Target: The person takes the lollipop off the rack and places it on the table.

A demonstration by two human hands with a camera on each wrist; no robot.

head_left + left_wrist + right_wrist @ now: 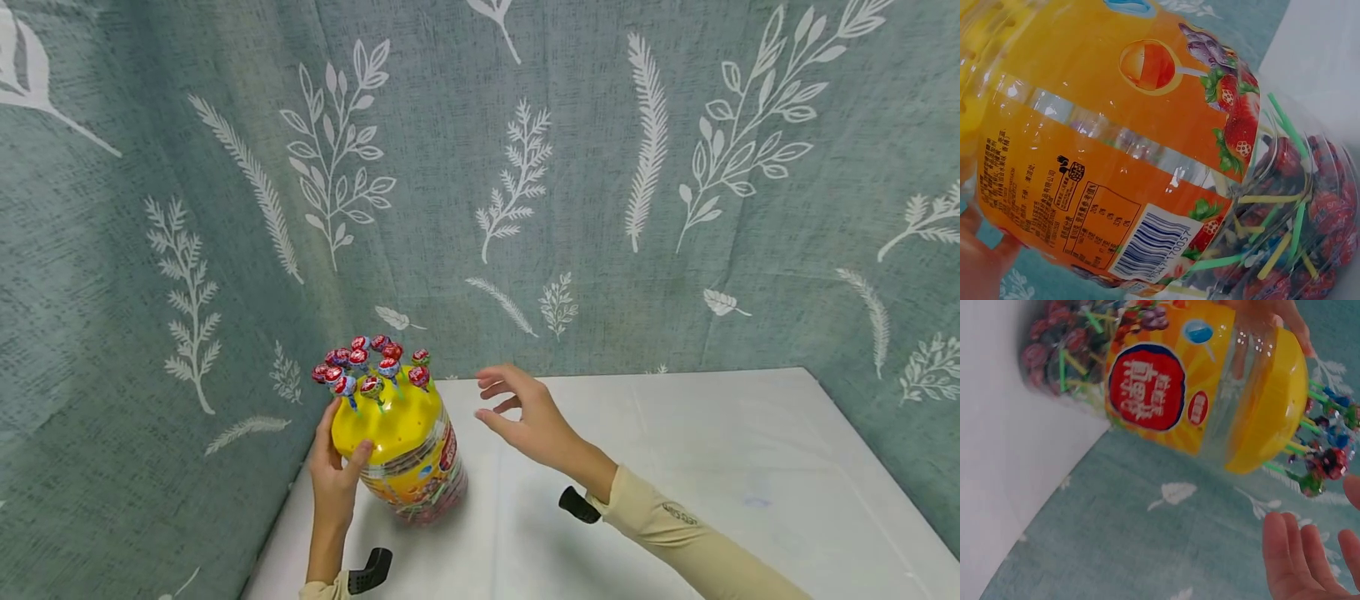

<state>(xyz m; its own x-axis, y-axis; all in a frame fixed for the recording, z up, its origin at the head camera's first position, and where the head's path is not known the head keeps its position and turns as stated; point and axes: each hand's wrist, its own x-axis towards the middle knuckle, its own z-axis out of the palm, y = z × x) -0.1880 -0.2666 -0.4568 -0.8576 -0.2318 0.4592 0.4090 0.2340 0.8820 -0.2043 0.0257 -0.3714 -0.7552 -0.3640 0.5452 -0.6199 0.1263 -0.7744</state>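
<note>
A clear plastic candy jar [429,487] with a yellow lid [401,429] stands on the left part of the table. Several wrapped lollipops [388,367] stick up out of holes in the lid. My left hand [334,479] grips the jar's top from the left, thumb on the front of the lid and fingers round its far side. In the left wrist view, an orange label [1094,144] with a barcode covers the jar's side, and more lollipops [1285,219] lie low inside. To the right, apart from the jar, my right hand [536,423] hangs with loosely bent fingers and nothing in it.
Under the jar is a white table [697,467], stretching off to the right. A green curtain [435,208] with white leaf prints hangs behind it and along the left side, close to the jar. Black wrist mounts [579,505] sit below both hands.
</note>
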